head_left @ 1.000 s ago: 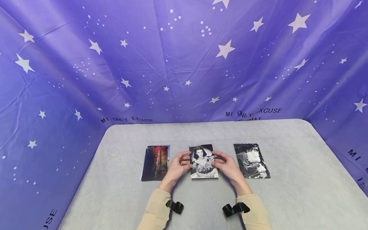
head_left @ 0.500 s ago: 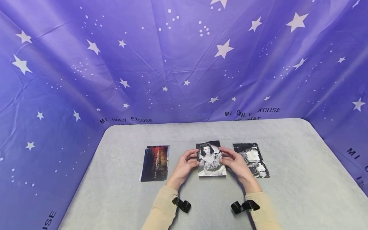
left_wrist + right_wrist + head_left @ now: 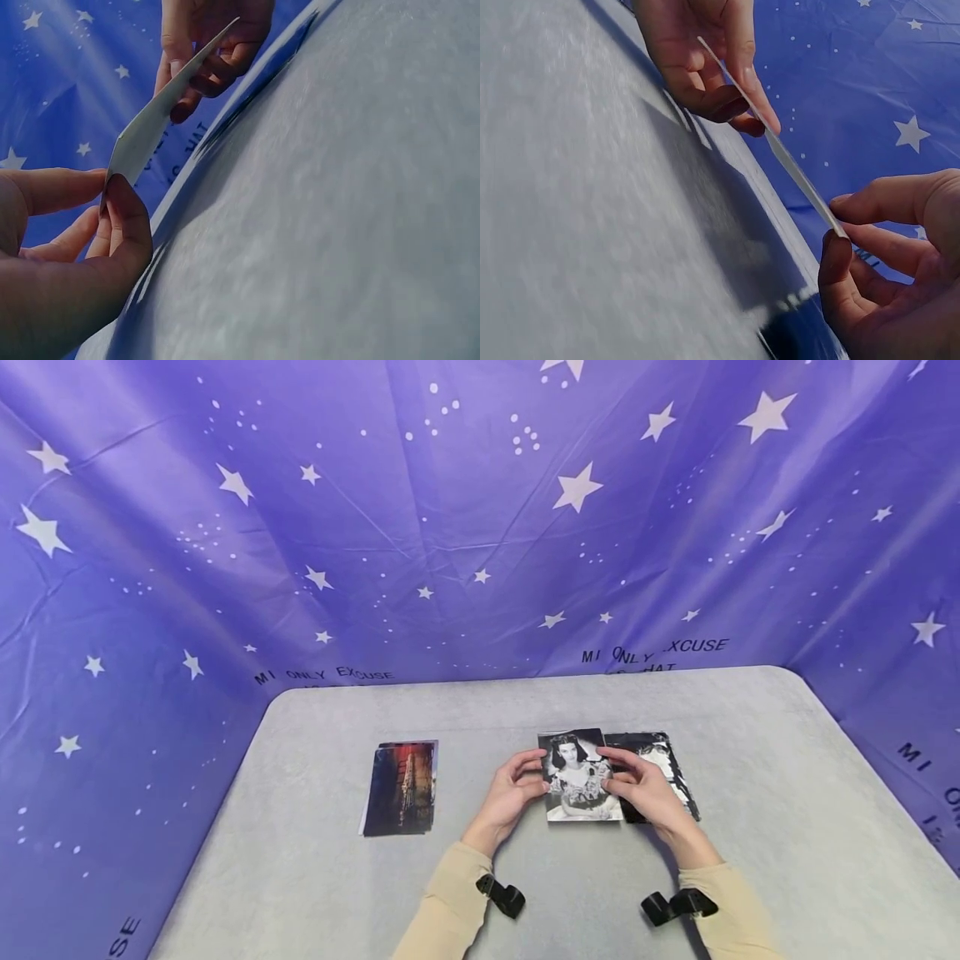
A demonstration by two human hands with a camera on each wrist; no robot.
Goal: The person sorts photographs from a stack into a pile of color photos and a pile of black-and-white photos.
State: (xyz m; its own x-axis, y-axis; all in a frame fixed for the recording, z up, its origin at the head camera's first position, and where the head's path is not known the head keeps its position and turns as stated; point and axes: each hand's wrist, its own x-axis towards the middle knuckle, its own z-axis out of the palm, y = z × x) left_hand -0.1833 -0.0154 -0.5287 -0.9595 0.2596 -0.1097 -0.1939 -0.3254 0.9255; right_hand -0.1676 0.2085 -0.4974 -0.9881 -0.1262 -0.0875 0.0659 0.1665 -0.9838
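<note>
**Portrait photo held in both hands, just right of frame centre**

Writing: backdrop (image 3: 480, 527) print reads "MI ONLY EXCUSE", once left of centre and once right of centre along the table's far edge; further fragments at the lower left and right edges are cut off. No text readable on the photos.

Materials: backdrop is thin purple fabric, creased, with white stars and dots. Table (image 3: 300, 860) has a grey, matte, slightly mottled top with rounded far corners. Photos are flat glossy rectangles, portrait format.

Count: 3 photos, 2 hands, 2 black wrist straps.

Left to right:
- Colour photo (image 3: 401, 787), dark blue and red, lying flat at centre-left, well apart from the others.
- Left hand (image 3: 513, 792) pinches the left edge of the portrait photo (image 3: 581, 777), thumb on top, fingers curled beneath.
- Portrait photo: black-and-white, dark-haired woman. Wrist views show it edge-on, lifted clear of the table and slightly bowed.
- Right hand (image 3: 647, 792) pinches the right edge the same way.
- Dark black-and-white photo (image 3: 666, 758), flat on the table, partly hidden behind the portrait photo and right hand.
</note>
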